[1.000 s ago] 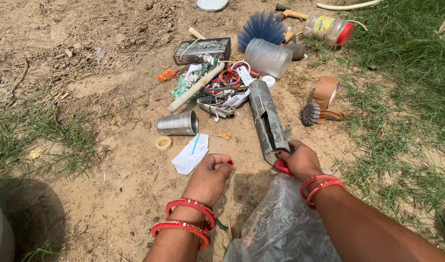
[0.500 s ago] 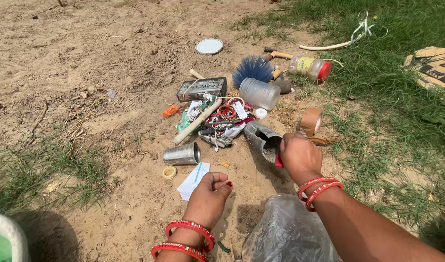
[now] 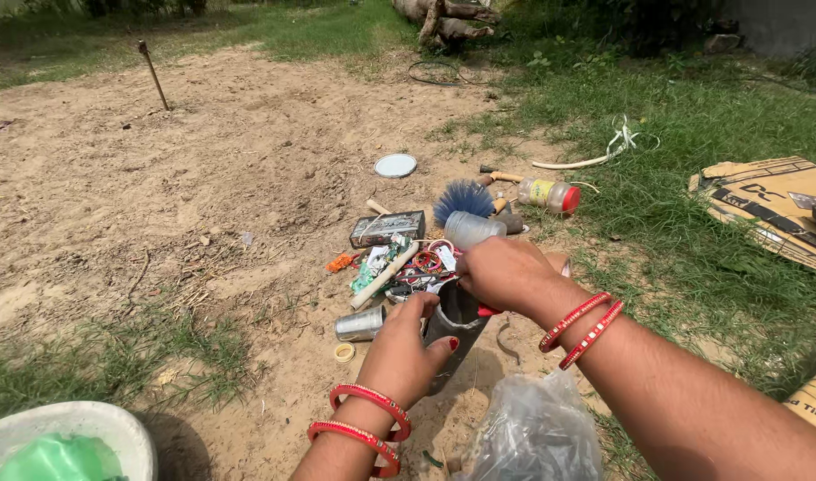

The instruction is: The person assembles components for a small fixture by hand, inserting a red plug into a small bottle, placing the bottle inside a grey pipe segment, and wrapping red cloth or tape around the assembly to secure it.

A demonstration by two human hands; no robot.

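Observation:
Both my hands, with red bangles on the wrists, meet on a grey bent metal piece [image 3: 455, 331] that stands upright off the sandy ground. My left hand [image 3: 406, 349] grips its near left edge with the thumb on top. My right hand [image 3: 506, 273] closes over its upper end, and something small and red [image 3: 489, 311] shows under the palm. Behind the hands lies a heap of scrap: red rings and wires [image 3: 426, 264], a pale stick [image 3: 385, 276] and a dark flat box [image 3: 387, 228].
A metal can [image 3: 358, 325] and a tape ring [image 3: 344, 353] lie left of my hands. Beyond are a blue brush [image 3: 464, 198], clear bottle [image 3: 473, 228], red-lidded jar [image 3: 549, 194] and round lid [image 3: 395, 165]. A plastic bag [image 3: 532, 436], white bowl [image 3: 65, 428] and cardboard [image 3: 768, 209] surround me.
My right hand raised the grey metal piece from lying flat to upright. My left hand left the white paper and took hold of the piece. The view tilted up.

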